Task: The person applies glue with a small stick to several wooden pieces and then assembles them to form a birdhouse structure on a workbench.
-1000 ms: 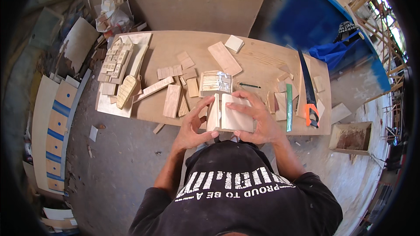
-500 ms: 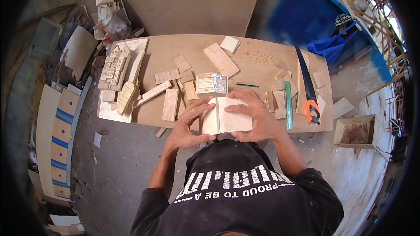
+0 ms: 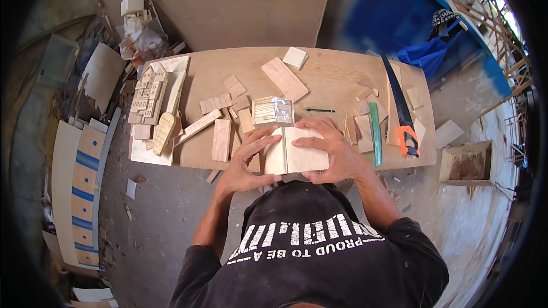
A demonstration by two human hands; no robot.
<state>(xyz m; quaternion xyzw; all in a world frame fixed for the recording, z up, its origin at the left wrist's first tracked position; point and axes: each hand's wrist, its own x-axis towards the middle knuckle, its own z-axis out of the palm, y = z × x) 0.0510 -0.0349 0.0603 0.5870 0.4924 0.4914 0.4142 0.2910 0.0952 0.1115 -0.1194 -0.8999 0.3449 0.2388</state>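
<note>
My left hand grips a pale wooden block between thumb and fingers. A wider pale wooden block sits in my right hand, whose fingers curl over its face. Both pieces meet along a thin seam in front of my chest, held up at the near edge of the worktable; their undersides are hidden. Just beyond them on the tabletop lies a shallow piece with thin strips and a shiny silver patch. A dark pencil rests to its right.
On the worktable are wood offcuts, a carved wooden house model at left, a green ruler and an orange-handled handsaw at right. A wooden box stands beyond the right end.
The table and surroundings have shifted slightly in the picture as the view tilts. Both hands keep the same hold on the two wooden blocks.
</note>
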